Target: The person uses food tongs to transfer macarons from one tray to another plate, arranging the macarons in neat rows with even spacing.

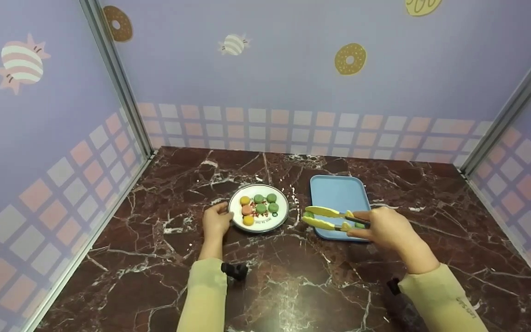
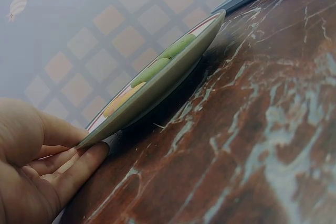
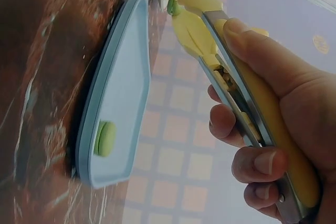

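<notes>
My left hand (image 1: 216, 223) pinches the near-left rim of a round white plate (image 1: 251, 190), thumb above and fingers under the edge in the left wrist view. On the plate lie several green macarons (image 1: 260, 209), two yellow macarons (image 1: 248, 220) and an orange one (image 1: 246, 210). My right hand (image 1: 391, 230) grips yellow-tipped tongs (image 1: 323, 224) around their handles. Between the tong tips is a green macaron (image 1: 309, 214), held over the left edge of a blue tray (image 1: 339, 193). Another green macaron (image 3: 106, 139) lies on the tray, partly hidden by the tongs in the head view.
The dark red marbled tabletop (image 1: 284, 272) carries both plate and tray, with a strip of bare table between them. Patterned purple panels (image 1: 288, 69) enclose the back and both sides.
</notes>
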A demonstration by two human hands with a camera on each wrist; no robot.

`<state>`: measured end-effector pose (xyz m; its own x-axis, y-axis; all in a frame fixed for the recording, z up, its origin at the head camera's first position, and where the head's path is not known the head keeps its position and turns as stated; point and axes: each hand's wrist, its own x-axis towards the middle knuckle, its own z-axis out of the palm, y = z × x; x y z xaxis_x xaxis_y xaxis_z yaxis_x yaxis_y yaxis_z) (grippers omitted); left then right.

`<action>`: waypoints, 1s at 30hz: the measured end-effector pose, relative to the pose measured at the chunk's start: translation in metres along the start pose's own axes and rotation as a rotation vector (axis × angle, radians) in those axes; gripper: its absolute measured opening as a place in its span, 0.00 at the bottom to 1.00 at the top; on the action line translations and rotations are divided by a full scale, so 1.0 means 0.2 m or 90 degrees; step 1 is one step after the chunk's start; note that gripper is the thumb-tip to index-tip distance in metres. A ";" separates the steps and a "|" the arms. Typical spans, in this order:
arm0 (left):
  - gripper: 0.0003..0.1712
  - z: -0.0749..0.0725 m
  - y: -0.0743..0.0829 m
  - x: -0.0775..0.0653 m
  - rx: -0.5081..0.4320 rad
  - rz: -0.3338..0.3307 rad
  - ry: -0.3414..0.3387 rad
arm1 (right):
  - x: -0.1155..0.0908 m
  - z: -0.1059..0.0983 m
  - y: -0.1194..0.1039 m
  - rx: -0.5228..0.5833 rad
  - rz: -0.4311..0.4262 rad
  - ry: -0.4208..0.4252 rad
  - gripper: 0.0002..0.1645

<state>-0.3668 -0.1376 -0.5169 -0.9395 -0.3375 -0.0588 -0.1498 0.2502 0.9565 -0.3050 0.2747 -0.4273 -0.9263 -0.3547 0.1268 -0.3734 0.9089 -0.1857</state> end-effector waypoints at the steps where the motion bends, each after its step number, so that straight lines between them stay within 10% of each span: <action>1: 0.25 0.00 0.00 0.00 -0.003 -0.001 -0.001 | 0.01 0.00 -0.01 0.000 -0.003 0.003 0.34; 30: 0.24 0.00 0.00 -0.01 0.025 0.021 0.025 | 0.25 0.16 -0.30 0.015 -0.128 0.049 0.30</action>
<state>-0.3656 -0.1378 -0.5172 -0.9317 -0.3630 -0.0152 -0.1310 0.2967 0.9459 -0.3302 0.1948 -0.4399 -0.8266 -0.5101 0.2380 -0.5526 0.8157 -0.1711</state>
